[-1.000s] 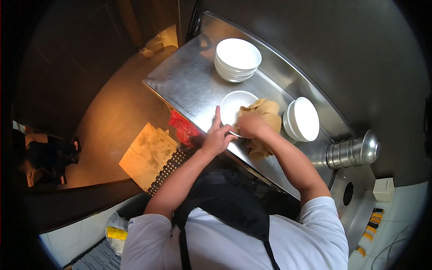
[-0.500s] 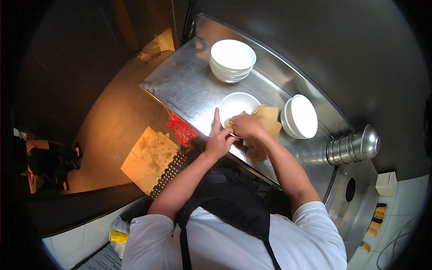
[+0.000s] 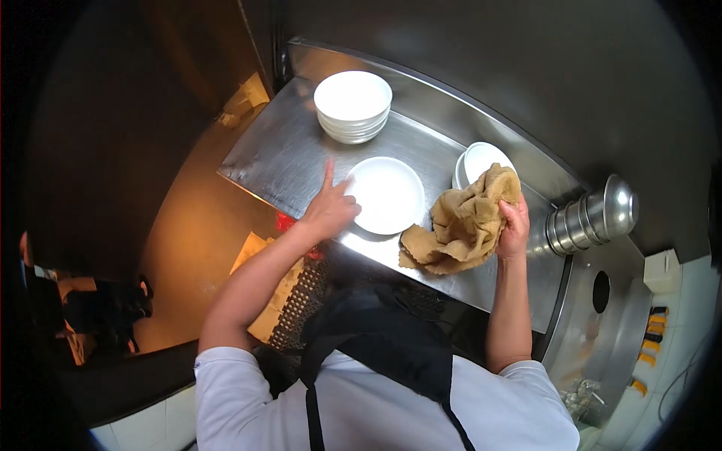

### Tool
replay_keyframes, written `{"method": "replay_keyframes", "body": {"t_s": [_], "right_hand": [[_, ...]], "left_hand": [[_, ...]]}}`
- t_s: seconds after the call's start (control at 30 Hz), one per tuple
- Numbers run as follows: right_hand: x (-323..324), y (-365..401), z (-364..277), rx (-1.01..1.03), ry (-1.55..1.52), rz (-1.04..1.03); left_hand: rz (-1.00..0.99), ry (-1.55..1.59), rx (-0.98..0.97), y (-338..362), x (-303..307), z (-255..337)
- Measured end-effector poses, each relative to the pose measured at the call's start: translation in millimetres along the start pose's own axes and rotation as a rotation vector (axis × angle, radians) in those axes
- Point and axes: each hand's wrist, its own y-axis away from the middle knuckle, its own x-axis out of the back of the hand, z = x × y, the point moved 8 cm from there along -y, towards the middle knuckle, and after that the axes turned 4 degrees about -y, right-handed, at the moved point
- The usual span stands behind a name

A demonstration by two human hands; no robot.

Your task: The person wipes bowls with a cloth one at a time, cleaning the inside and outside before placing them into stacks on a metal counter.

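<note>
A brown cloth [image 3: 466, 222] hangs bunched in my right hand [image 3: 514, 227], whose fingers are closed on its right side. Its lower left corner drapes low over the steel counter [image 3: 271, 150], right of a white bowl [image 3: 387, 195]. My left hand [image 3: 331, 210] is at this bowl's left rim with fingers apart, one pointing away from me and others right at the edge, slightly blurred. Behind the cloth stand stacked white bowls [image 3: 481, 158], partly hidden. Another stack of white bowls [image 3: 353, 109] stands farther back on the left.
Nested metal bowls [image 3: 594, 218] lie on their side at the counter's right end. Beyond them is a steel surface with a round dark hole [image 3: 601, 292]. A raised steel backsplash [image 3: 421, 98] runs along the back. Cardboard [image 3: 274, 308] lies below the front edge.
My right hand has lifted the cloth out of the bowl and moved right with it. My left hand stays by the bowl's left side. The view has shifted slightly.
</note>
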Motion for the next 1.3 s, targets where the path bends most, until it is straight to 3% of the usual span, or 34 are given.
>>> {"method": "replay_keyframes", "body": {"t_s": [0.1, 0.2, 0.23, 0.3, 0.37, 0.43, 0.5, 0.53, 0.57, 0.6, 0.63, 0.7, 0.73, 0.8, 0.87, 0.9, 1.0, 1.1, 1.13, 1.23, 1.27, 1.3], "right_hand": [[0, 11, -7, 0.092, -0.007, -0.008], [0, 19, -19, 0.217, 0.219, 0.094], [-2, 23, -24, 0.254, 0.329, 0.144], [-6, 30, -25, 0.287, 0.380, 0.220], [-5, 34, -14, 0.263, 0.481, 0.277], [-35, 40, 2, 0.388, 0.871, 0.207], [-107, 50, 17, 0.671, 1.013, -0.266], [-118, 49, 20, 0.700, 1.093, -0.264], [-127, 46, 21, 0.730, 1.175, -0.263], [-132, 40, 20, 0.761, 1.257, -0.266], [-114, 10, 21, 0.440, 0.978, -0.242], [-84, -28, 42, -0.187, 0.383, -0.177], [-84, -26, 35, -0.061, 0.358, -0.105], [-87, -15, 20, 0.210, 0.309, 0.025], [-103, 24, 35, 0.447, 0.555, -0.058], [-119, 43, 43, 0.677, 0.724, -0.129], [-164, 43, 8, 0.698, 0.720, -0.303], [-131, -12, 18, 0.204, 0.650, -0.096], [-126, -17, 24, 0.239, 0.518, -0.093], [-130, 27, 38, 0.499, 0.683, -0.099], [-148, 44, 26, 0.778, 0.775, -0.134], [-155, 41, 24, 0.650, 0.810, -0.213]], "left_hand": [[0.042, 0.000, -0.272, -10, -10, 16], [-0.280, 0.146, -0.301, -19, -47, 17], [-0.149, 0.179, -0.347, -22, -19, 26], [-0.031, 0.376, -0.204, -29, 25, 36], [0.006, 0.609, 0.013, -36, 24, 35], [0.073, 0.893, 0.168, -43, 30, 38], [0.174, 1.233, 0.260, -50, 45, 49], [0.391, 1.036, 0.070, -52, 67, 60], [0.480, 1.144, 0.079, -51, 71, 65], [0.255, 1.136, 0.166, -45, 66, 66], [0.030, 1.117, 0.251, -37, 63, 67], [0.083, 1.156, 0.201, -31, 101, 74], [0.117, 1.177, 0.181, -28, 111, 77], [0.424, 1.457, 0.347, -21, 113, 58], [0.679, 1.692, 0.457, -15, 95, 31], [0.686, 1.698, 0.474, -11, 84, 24], [0.660, 1.752, 0.480, -4, 84, 24], [0.732, 1.699, 0.400, 7, 106, 32], [0.809, 1.706, 0.387, 8, 115, 31], [1.026, 1.899, 0.428, 4, 118, 19], [0.954, 1.846, 0.447, 7, 106, 13], [0.898, 1.837, 0.450, 7, 103, 16]]}}
